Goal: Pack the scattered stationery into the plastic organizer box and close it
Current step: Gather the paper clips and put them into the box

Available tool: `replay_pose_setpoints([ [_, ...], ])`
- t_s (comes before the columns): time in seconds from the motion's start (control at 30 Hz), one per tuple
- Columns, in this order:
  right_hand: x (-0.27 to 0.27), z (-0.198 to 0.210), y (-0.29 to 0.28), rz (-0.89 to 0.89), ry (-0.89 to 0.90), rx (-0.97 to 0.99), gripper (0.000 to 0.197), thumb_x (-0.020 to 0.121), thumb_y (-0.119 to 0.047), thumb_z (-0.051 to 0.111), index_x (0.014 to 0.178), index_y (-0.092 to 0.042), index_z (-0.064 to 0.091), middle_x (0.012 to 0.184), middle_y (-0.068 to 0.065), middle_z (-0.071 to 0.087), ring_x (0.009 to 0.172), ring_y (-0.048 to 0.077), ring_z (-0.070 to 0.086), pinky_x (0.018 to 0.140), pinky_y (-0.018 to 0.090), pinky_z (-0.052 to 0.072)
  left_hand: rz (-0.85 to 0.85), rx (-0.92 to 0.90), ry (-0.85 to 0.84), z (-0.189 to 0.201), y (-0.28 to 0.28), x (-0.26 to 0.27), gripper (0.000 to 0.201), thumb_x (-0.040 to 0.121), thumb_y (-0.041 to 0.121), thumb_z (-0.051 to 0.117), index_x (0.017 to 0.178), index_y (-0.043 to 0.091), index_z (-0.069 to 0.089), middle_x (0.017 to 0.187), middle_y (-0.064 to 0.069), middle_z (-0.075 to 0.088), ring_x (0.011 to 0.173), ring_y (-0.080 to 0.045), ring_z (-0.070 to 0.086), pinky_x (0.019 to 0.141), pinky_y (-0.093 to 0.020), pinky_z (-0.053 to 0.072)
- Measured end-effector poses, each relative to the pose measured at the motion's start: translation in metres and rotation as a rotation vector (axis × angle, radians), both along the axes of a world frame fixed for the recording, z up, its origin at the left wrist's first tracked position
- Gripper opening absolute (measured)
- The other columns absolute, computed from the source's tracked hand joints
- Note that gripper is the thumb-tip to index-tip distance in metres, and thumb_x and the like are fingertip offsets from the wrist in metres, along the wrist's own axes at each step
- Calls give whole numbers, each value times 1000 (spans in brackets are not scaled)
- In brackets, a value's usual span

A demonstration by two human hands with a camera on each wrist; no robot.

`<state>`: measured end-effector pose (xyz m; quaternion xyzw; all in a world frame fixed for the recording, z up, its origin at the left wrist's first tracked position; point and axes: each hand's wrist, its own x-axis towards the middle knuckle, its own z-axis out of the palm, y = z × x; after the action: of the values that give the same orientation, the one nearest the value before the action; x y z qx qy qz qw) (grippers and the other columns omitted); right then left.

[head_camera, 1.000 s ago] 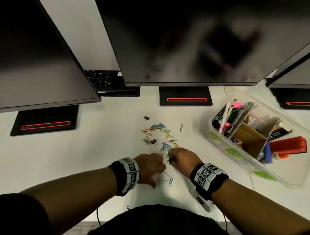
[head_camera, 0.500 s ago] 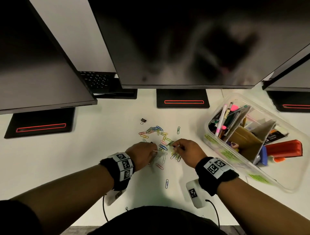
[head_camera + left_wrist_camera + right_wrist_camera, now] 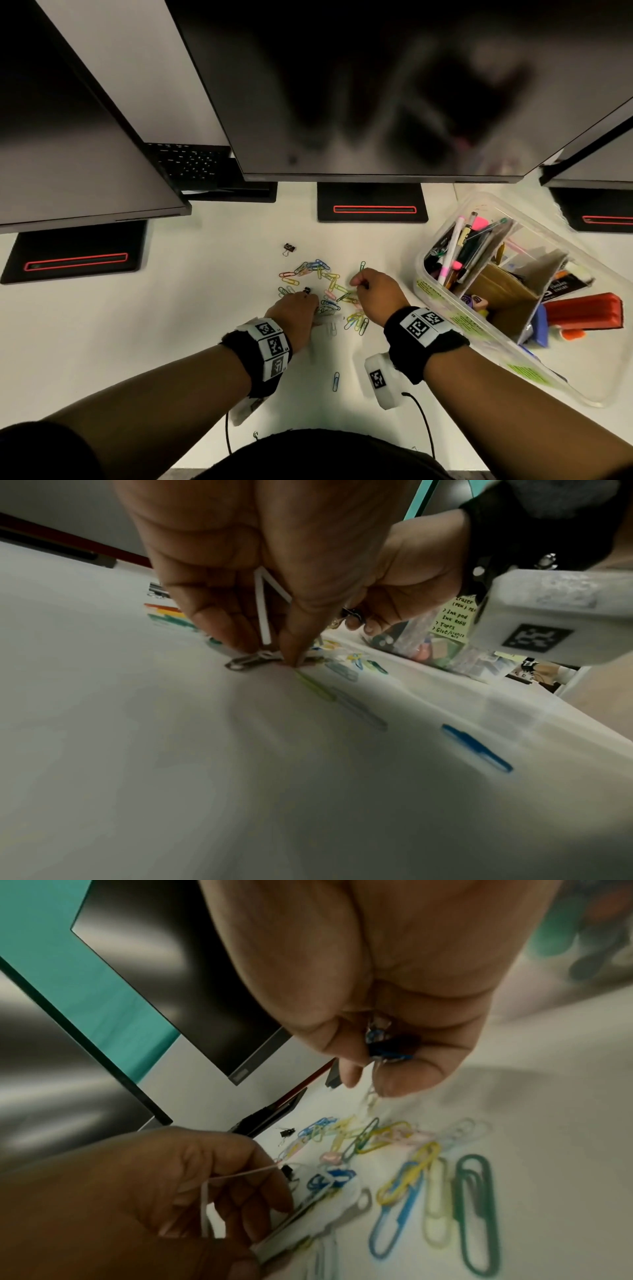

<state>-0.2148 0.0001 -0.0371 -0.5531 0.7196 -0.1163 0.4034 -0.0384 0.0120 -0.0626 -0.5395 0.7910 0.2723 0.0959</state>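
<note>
Both hands worked the paper clips [image 3: 329, 287] on the desk [image 3: 171, 325]: the left hand [image 3: 294, 313] pinched some, the right hand [image 3: 375, 291] clutched several. The organizer box [image 3: 442, 298] lay open just right of it.

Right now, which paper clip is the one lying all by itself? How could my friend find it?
Start at the white desk and find the two wrists with black bands. Between the forearms, nearer the person than the colourful pile of clips, lies one blue clip. It is the only one apart from the heap on that side, touching nothing, just left of the white wrist camera.
</note>
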Motion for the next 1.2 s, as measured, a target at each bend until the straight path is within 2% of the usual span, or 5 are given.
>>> replay_pose_setpoints([
  [0.2,-4,-2,-35,-45,230,29,39,93,-1,39,130,-5,52,133,19,46,122,33,47,101,31,37,13,47,-33,2,-1,-1,27,92,20,48,118,13,51,123,-9,56,113,-27,53,96,-35,46],
  [0.53,31,-15,-22,128,239,-31,35,86,5,40,116,1,58,120,20,48,109,36,50,92,35,44,21,22,3,2,-2,19,32,95,21,42,126,13,47,128,-9,54,118,-28,51,97,-34,43],
  [0.8,29,-6,-10,229,130,-50,37,83,12,43,109,-4,65,118,16,53,107,28,55,76,8,30,86,-22,139,8,-15,39,35,94,10,43,128,10,51,125,-12,52,115,-29,53,99,-30,41],
  [0.97,55,1,-24,341,37,-70,33,88,0,45,116,-10,60,119,14,51,110,27,53,88,19,36,303,39,216,14,-32,50,20,89,-3,41,101,6,54,96,-15,56,95,-38,57,71,-27,35],
  [1.2,72,-9,-16,485,132,-30,23,85,-6,53,106,-8,61,116,14,57,105,30,56,89,29,45,384,-24,209,28,-67,52,19,94,7,37,108,2,49,99,-14,60,81,-26,50,70,-29,37],
])
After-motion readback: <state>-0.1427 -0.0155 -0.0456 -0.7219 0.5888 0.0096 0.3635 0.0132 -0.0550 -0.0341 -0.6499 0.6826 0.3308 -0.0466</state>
